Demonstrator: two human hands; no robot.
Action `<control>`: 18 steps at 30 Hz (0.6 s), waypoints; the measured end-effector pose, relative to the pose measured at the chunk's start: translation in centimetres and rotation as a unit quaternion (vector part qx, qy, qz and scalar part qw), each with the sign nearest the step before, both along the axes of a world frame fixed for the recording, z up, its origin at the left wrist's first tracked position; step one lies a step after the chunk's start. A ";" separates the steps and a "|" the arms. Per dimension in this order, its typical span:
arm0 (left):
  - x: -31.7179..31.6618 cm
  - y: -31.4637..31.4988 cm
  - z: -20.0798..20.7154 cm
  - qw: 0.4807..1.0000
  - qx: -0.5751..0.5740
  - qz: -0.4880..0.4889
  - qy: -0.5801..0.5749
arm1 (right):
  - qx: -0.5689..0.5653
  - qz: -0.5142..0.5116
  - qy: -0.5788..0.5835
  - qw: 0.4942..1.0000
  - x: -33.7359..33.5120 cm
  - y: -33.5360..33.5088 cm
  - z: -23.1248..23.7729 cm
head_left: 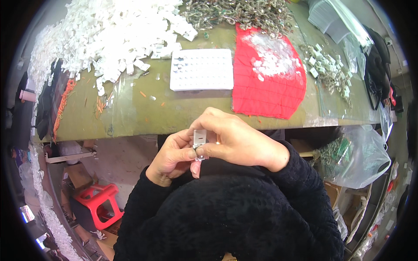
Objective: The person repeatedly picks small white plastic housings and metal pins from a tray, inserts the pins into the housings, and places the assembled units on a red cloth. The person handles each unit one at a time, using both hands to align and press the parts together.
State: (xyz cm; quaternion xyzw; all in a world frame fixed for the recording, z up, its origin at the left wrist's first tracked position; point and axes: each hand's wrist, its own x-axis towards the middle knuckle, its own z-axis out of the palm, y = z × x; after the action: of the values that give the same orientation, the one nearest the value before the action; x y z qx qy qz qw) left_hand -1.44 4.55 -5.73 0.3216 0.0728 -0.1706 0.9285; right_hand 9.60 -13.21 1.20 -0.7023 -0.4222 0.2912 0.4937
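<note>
Both hands meet just below the table's near edge. My left hand (pixel 174 152) and my right hand (pixel 233 139) together pinch a small white card with a little metal piece (pixel 200 140) at its lower end. The fingers of both hands close around the card from either side. On the green table (pixel 130 117) above lie a white tray with rows of small round pieces (pixel 201 69) and a red quilted cloth (pixel 267 93) strewn with small clear bits.
A big heap of white cards (pixel 109 30) fills the table's far left. A pile of metal clasps (pixel 239 13) lies at the back, more carded pieces (pixel 326 69) at right. A red stool (pixel 98 202) stands below left, a clear bag (pixel 361 156) at right.
</note>
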 end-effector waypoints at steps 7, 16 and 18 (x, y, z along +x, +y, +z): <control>0.3 -2.8 0.3 0.995 -0.009 -0.096 0.016 | 0.043 -0.094 -0.074 0.992 -2.3 -4.8 -0.2; 1.2 -5.8 1.2 0.995 0.030 -0.091 -0.030 | 0.149 -0.169 -0.352 0.908 -4.7 -7.9 -1.9; 1.4 -6.9 1.1 0.998 0.011 -0.049 -0.036 | 0.163 -0.184 -0.318 0.916 -5.3 -8.1 -2.3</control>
State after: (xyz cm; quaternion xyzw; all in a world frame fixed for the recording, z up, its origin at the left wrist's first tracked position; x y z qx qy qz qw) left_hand -0.06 -2.32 -4.60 0.3410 0.0253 -0.2029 0.9176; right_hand 4.31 -21.35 -1.10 -0.7327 -0.4621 -0.1163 0.4859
